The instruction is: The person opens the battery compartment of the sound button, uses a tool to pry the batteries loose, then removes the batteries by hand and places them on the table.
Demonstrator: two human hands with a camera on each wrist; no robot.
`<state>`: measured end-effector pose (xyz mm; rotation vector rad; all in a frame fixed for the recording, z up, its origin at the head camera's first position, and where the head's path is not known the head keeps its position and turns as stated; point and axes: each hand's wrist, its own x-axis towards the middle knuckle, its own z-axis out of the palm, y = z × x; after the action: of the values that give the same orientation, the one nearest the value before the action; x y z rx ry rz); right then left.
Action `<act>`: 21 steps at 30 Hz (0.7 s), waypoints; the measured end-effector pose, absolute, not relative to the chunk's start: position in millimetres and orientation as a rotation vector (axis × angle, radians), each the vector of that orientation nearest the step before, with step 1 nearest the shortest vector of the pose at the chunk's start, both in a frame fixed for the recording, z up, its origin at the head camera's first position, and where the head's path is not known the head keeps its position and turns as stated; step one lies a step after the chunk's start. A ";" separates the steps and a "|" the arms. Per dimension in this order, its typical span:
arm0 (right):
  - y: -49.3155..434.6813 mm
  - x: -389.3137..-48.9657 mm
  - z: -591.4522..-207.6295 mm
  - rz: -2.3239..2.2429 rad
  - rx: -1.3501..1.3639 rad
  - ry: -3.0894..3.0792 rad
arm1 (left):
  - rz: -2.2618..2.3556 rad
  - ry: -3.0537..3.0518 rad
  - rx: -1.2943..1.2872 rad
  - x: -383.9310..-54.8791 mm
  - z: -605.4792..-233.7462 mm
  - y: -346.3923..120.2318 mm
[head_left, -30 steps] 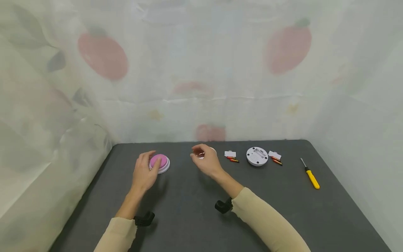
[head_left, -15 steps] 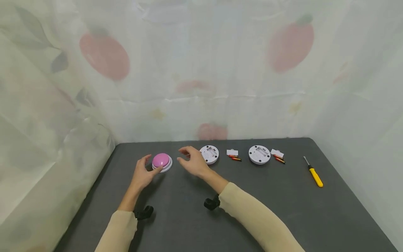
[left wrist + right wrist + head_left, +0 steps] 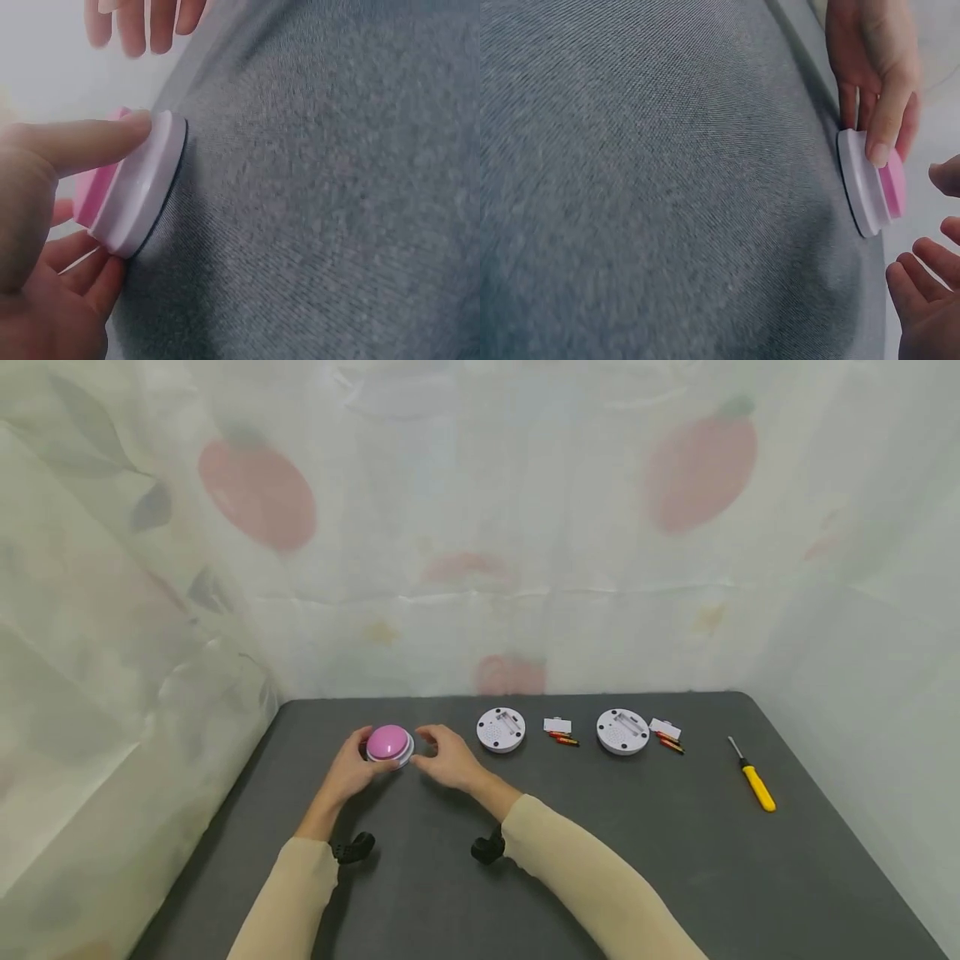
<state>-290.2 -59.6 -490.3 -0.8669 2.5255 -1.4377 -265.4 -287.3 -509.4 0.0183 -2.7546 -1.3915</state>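
Note:
A round push button [image 3: 387, 743] with a pink dome and white base sits on the dark table at the left. My left hand [image 3: 349, 770] holds it from the left side. In the left wrist view its thumb [image 3: 97, 144] lies on the white base, and the other fingers touch the far side of the base. My right hand [image 3: 448, 762] is just right of the button, fingers spread and apart from it, as the right wrist view shows. Behind it lies a white disc-shaped base [image 3: 501, 730], underside up with its battery slot exposed.
A second upturned white base [image 3: 622, 732] lies further right. Beside the bases are two white battery covers [image 3: 557, 725] and several small red-and-yellow batteries [image 3: 564, 739]. A yellow-handled screwdriver [image 3: 757, 787] lies at the right. A printed curtain [image 3: 495, 527] hangs behind the table.
My right hand has moved left from the nearer white base, uncovering it, to beside the pink button. My left hand has gone from hovering around the button to holding its base.

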 end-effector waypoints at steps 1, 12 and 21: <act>-61.2 -290.3 -491.4 -1.427 -0.857 2.538 | -1.383 -2.759 0.025 -266.5 -510.4 -287.5; -69.6 -287.8 -505.4 -1.360 -0.815 2.587 | -1.370 -2.787 -0.035 -263.6 -511.4 -285.7; -69.6 -287.0 -508.9 -1.335 -0.852 2.628 | -1.387 -2.806 -0.144 -251.2 -509.8 -277.5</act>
<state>-287.0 -69.6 -508.9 -0.8524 2.6279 -1.3354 -251.2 -277.5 -509.8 -0.1438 -2.8062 -1.3865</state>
